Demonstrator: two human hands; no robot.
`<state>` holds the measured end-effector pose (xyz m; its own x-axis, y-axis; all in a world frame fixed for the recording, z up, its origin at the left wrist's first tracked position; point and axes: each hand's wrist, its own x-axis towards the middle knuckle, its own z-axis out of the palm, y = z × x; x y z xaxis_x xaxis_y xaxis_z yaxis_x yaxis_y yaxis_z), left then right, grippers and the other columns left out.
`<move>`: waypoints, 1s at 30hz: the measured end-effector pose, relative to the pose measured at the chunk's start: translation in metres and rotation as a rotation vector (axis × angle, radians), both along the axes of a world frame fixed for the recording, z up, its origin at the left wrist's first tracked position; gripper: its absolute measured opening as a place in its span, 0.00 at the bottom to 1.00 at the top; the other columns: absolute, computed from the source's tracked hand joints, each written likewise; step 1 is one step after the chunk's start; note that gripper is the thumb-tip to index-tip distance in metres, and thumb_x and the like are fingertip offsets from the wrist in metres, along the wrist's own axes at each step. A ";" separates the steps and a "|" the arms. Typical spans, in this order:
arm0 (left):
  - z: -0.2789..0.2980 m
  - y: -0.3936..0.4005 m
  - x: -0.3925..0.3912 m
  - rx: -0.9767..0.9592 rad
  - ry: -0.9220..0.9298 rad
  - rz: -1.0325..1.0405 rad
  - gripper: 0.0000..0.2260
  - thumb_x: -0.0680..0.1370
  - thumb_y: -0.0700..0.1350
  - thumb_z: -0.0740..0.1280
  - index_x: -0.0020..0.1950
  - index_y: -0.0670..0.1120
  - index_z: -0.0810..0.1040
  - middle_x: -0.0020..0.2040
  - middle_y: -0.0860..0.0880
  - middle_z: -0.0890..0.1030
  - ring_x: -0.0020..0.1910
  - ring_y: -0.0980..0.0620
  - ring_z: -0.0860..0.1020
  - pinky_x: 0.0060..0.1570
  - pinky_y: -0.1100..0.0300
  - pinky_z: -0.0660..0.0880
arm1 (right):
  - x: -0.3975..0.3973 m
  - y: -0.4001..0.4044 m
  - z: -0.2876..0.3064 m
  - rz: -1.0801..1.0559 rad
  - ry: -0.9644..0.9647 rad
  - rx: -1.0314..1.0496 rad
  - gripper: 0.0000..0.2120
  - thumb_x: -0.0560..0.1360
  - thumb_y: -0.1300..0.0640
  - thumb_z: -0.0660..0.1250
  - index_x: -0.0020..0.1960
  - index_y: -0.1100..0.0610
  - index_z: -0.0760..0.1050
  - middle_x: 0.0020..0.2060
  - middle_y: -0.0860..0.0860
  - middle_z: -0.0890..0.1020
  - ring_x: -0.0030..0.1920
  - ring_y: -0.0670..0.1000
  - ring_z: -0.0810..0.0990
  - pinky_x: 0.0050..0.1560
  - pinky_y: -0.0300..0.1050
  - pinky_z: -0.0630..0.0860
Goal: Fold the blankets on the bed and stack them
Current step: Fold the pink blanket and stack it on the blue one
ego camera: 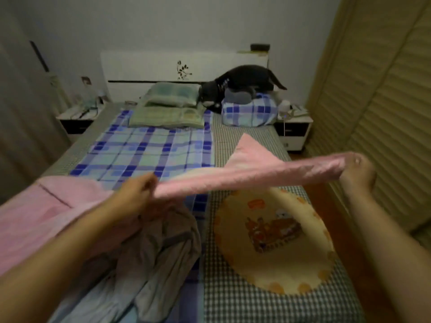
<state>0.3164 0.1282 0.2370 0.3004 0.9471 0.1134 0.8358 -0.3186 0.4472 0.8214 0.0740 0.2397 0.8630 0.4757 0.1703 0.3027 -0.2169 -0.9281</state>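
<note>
Left hand (pixel 137 194) and right hand (pixel 356 171) stretch pink blanket (pixel 245 176) above bed (pixel 245 306).

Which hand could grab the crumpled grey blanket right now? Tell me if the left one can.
Probably not yet: the left hand hangs just above the grey blanket, but it is shut on the pink blanket.

Two hands are in view, the left hand (pixel 137 194) and the right hand (pixel 356 173). Blankets on the bed (pixel 245 299) number four: one pink blanket (pixel 245 176), one grey blanket (pixel 161 248) (crumpled, so it could hide more), one round yellow blanket (pixel 272 257), and one blue plaid blanket (pixel 144 152) spread flat. There are two green pillows (pixel 170 106) stacked together, one blue plaid bundle (pixel 250 111), one dark cat (pixel 235 86), one white headboard (pixel 163 68), and two nightstands, the left nightstand (pixel 77 120) and the right nightstand (pixel 292 129).
</note>
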 end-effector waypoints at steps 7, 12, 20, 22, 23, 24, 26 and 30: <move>-0.216 -0.149 0.035 -0.488 0.076 0.032 0.04 0.79 0.46 0.61 0.47 0.53 0.74 0.47 0.47 0.84 0.45 0.47 0.80 0.44 0.54 0.72 | 0.030 -0.131 -0.191 0.233 0.235 -0.795 0.17 0.82 0.56 0.61 0.61 0.68 0.77 0.58 0.65 0.80 0.57 0.64 0.78 0.57 0.52 0.73; -0.220 -0.179 0.050 -0.507 0.148 0.068 0.04 0.79 0.46 0.61 0.46 0.55 0.70 0.48 0.49 0.84 0.47 0.48 0.81 0.43 0.56 0.72 | 0.029 -0.145 -0.224 0.417 0.242 -0.898 0.15 0.82 0.56 0.61 0.57 0.67 0.79 0.54 0.64 0.81 0.57 0.63 0.79 0.54 0.50 0.73; -0.155 -0.152 0.087 -0.399 0.024 -0.069 0.08 0.76 0.50 0.60 0.47 0.62 0.76 0.48 0.57 0.84 0.47 0.55 0.81 0.48 0.58 0.76 | -0.048 -0.085 -0.172 0.491 0.313 -0.254 0.15 0.81 0.61 0.58 0.36 0.63 0.72 0.35 0.56 0.76 0.38 0.53 0.73 0.42 0.47 0.68; -0.155 -0.147 0.087 -0.354 -0.073 0.005 0.08 0.75 0.51 0.59 0.52 0.59 0.75 0.48 0.55 0.84 0.47 0.52 0.81 0.47 0.56 0.76 | -0.074 -0.080 -0.161 0.542 0.178 -0.326 0.13 0.79 0.59 0.60 0.36 0.59 0.72 0.35 0.54 0.77 0.38 0.54 0.73 0.41 0.48 0.69; -0.152 -0.144 0.083 -0.323 -0.131 0.012 0.08 0.75 0.51 0.60 0.52 0.57 0.75 0.47 0.56 0.84 0.46 0.53 0.80 0.46 0.56 0.76 | -0.089 -0.078 -0.153 0.593 0.074 -0.367 0.13 0.79 0.59 0.61 0.37 0.59 0.72 0.34 0.54 0.77 0.36 0.52 0.73 0.39 0.47 0.69; -0.148 -0.142 0.077 -0.299 -0.178 -0.007 0.07 0.76 0.50 0.61 0.52 0.56 0.75 0.45 0.57 0.83 0.45 0.55 0.80 0.46 0.57 0.76 | -0.107 -0.077 -0.143 0.659 -0.044 -0.395 0.12 0.78 0.59 0.63 0.37 0.60 0.73 0.33 0.53 0.77 0.34 0.50 0.73 0.36 0.45 0.68; -0.141 -0.136 0.056 -0.327 -0.250 -0.066 0.04 0.77 0.48 0.64 0.50 0.56 0.76 0.42 0.58 0.82 0.42 0.59 0.78 0.45 0.58 0.76 | -0.149 -0.076 -0.122 0.867 -0.256 -0.364 0.10 0.77 0.57 0.68 0.37 0.56 0.77 0.33 0.49 0.80 0.35 0.44 0.76 0.38 0.43 0.71; -0.125 -0.116 0.012 -0.434 -0.347 -0.240 0.05 0.79 0.45 0.66 0.48 0.53 0.71 0.35 0.56 0.79 0.34 0.59 0.76 0.39 0.55 0.75 | -0.267 -0.075 -0.093 1.382 -0.444 -0.443 0.19 0.70 0.39 0.71 0.60 0.42 0.78 0.50 0.38 0.83 0.50 0.38 0.79 0.50 0.32 0.74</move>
